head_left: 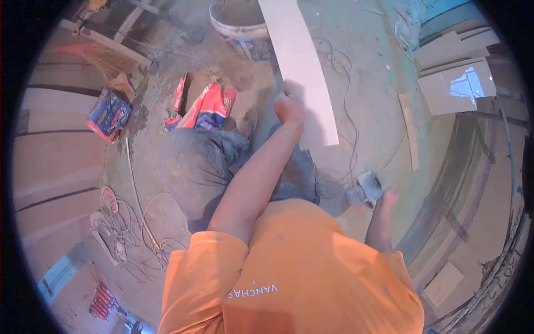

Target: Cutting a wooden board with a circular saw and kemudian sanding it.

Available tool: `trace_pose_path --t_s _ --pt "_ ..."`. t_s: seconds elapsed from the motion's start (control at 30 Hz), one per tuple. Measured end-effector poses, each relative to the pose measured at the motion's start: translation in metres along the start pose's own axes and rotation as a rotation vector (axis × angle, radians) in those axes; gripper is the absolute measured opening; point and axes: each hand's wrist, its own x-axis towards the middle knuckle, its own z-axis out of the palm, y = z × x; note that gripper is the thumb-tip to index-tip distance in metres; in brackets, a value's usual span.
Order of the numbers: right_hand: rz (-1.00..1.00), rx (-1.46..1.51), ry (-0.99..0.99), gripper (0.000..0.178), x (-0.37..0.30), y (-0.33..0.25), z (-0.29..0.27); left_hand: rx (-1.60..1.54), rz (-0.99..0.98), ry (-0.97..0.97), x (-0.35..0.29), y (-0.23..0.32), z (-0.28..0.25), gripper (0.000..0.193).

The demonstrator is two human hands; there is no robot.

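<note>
My left hand [289, 106] reaches forward and grips the near edge of a long pale tile strip [303, 61], which rises toward the top of the view. Down at the right, my right hand [386, 199] holds a small trowel [368, 186] whose grey blade carries mortar, close above the dusty floor. My orange shirt and grey trousers fill the lower middle of the view.
A grey bucket of mortar [239, 25] stands at the top behind the strip. Red and white bags [203, 103] and a blue bag [108, 114] lie to the left. Glossy tiles [456, 83] are stacked at the right, beside a thin wooden strip [409, 131]. Loose white wires [133, 222] coil at the lower left.
</note>
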Motion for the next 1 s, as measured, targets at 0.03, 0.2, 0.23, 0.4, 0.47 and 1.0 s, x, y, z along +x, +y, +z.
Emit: trace_pose_path --t_s 0.03,0.2,0.23,0.4,0.47,1.0 --pt "-0.158 -0.108 -0.065 0.039 -0.052 -0.020 0.055 0.124 0.061 0.067 0.015 -0.026 -0.013 0.062" --pt "-0.437 -0.038 -0.769 0.050 -0.221 -0.299 0.209 0.072 0.036 0.237 0.038 -0.078 -0.010 0.046" --pt "-0.508 -0.033 -0.847 0.050 -0.246 -0.340 0.221 0.023 -0.016 0.210 0.031 -0.071 -0.001 0.048" --pt "-0.731 -0.321 -1.001 0.054 -0.303 -0.438 0.285 -0.065 -0.090 0.035 -0.005 -0.011 0.013 0.058" --pt "-0.863 -0.420 -1.020 0.055 -0.316 -0.444 0.313 -0.116 -0.053 0.061 -0.003 -0.004 0.015 0.061" --pt "-0.968 -0.586 -0.591 0.057 -0.264 -0.500 0.332 0.616 0.815 -0.827 0.157 0.087 -0.099 0.036"
